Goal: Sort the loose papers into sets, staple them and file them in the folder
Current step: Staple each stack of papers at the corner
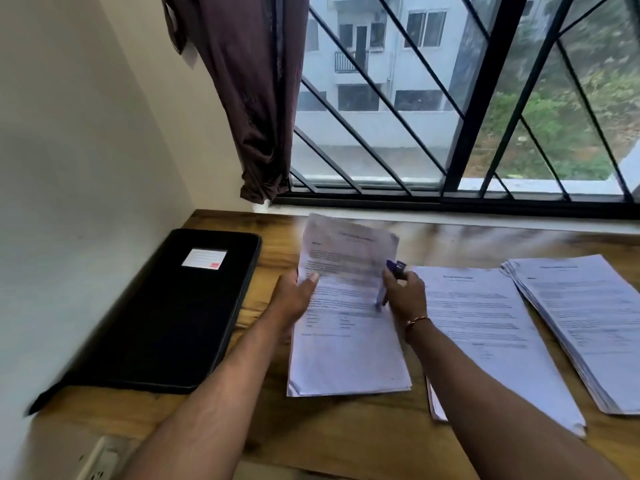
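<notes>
Stapling step: one paper set in both hands, just right of the folder.

L hand [298,292] pinches the left edge of the paper set [346,348], thumb on top. R hand [407,297] has its fingers curled round a purple stapler [396,267] at the set's right edge; if the stapler bites the paper I cannot tell (blur). The set's near end rests on the table [346,431]. The black folder [166,313] lies flat and closed. Further right of the folder, beyond the held set: a thin pile [485,323], then a thick stack [588,323]. Next, I think, filing: the folder must be opened, so one hand has to get free, prob. by putting the stapler down.
</notes>
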